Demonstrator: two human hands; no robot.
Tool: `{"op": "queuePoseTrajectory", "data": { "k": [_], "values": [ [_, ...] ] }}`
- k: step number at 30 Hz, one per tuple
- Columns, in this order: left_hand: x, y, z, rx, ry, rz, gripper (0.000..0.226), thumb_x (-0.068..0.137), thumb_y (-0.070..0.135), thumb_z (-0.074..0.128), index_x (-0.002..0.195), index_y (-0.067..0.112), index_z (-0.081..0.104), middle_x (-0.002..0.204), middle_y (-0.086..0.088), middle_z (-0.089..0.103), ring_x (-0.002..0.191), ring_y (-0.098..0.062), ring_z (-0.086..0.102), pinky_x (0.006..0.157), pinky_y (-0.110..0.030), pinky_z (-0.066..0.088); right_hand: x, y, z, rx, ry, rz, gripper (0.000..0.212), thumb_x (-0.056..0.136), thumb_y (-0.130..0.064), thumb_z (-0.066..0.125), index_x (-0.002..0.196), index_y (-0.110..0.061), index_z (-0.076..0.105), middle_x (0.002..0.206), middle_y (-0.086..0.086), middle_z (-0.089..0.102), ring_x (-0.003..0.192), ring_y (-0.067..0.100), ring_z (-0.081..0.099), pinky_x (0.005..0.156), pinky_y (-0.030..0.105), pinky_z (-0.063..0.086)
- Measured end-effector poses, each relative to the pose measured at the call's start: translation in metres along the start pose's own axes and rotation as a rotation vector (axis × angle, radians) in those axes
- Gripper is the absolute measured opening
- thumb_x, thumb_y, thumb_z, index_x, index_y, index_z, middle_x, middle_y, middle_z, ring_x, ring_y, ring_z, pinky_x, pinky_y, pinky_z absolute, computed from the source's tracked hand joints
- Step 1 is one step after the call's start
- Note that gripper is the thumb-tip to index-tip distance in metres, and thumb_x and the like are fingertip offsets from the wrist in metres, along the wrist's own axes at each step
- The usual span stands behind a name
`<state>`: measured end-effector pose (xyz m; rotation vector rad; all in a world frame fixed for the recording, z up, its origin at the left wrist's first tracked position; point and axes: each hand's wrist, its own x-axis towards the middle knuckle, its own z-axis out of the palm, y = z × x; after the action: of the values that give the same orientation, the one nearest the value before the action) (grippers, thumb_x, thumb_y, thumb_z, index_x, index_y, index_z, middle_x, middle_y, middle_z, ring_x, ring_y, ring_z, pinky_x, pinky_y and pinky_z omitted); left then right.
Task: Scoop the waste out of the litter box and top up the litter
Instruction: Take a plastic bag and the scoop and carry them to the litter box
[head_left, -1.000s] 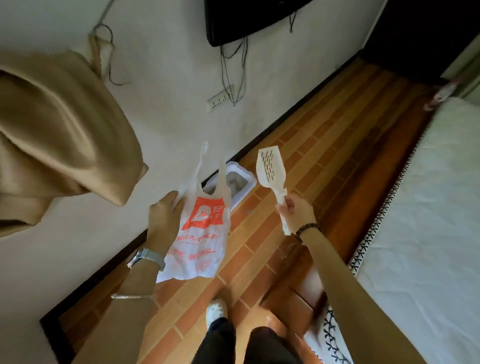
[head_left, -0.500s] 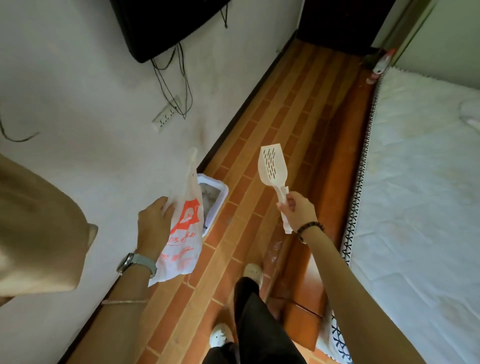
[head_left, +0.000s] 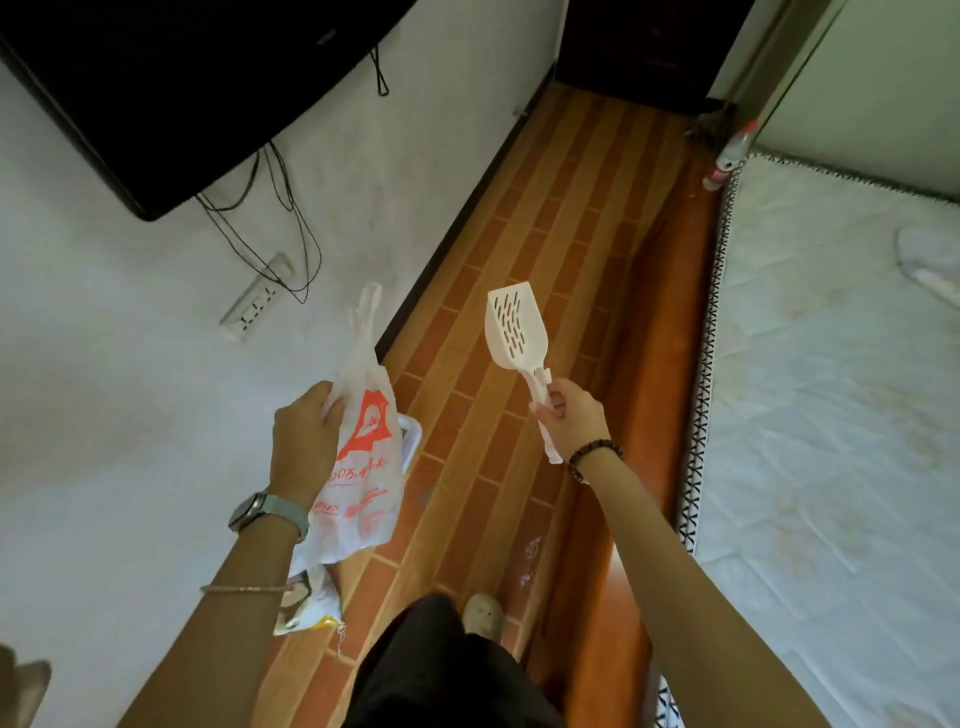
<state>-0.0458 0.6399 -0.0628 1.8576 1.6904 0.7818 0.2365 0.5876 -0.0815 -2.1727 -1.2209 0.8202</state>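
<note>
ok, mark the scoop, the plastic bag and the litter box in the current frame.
scoop (head_left: 517, 330): head view, on the slotted blade.
plastic bag (head_left: 363, 457): head view, on the printed front panel.
litter box (head_left: 414, 436): head view, on the white rim corner peeking out behind the bag.

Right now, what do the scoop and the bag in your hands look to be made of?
The scoop looks like rigid moulded plastic, matte white: clean slots, one-piece handle. The bag looks like thin plastic film, white with orange print: it crinkles and hangs limp.
</note>
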Motion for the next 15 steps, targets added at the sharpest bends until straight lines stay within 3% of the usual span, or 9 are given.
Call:
{"op": "queuePoseTrajectory", "data": {
  "k": [7, 15],
  "values": [
    [0.073, 0.006, 0.034, 0.002, -0.036, -0.019, 0.018, 0.096, 0.013, 0.053, 0.079, 0.008, 0.049, 0.064, 0.003, 0.047, 0.053, -0.002, 0.042, 0.058, -0.012, 0.033, 0.081, -0.018, -0.009, -0.013, -0.050, -0.002, 0.029, 0.091, -0.019, 0.061, 0.118, -0.008, 0.059, 0.111, 0.008, 0.067, 0.097, 0.021, 0.063, 0.077, 0.023, 0.045],
    [0.158, -0.004, 0.063, -0.034, -0.042, -0.135, 0.019, 0.095, 0.010, 0.053, 0.076, 0.010, 0.049, 0.060, 0.009, 0.047, 0.055, -0.001, 0.044, 0.056, -0.009, 0.032, 0.194, -0.060, -0.014, -0.094, -0.121, -0.033, 0.029, 0.092, -0.019, 0.060, 0.120, -0.011, 0.058, 0.111, 0.007, 0.067, 0.095, 0.021, 0.064, 0.079, 0.027, 0.050]
  ]
}}
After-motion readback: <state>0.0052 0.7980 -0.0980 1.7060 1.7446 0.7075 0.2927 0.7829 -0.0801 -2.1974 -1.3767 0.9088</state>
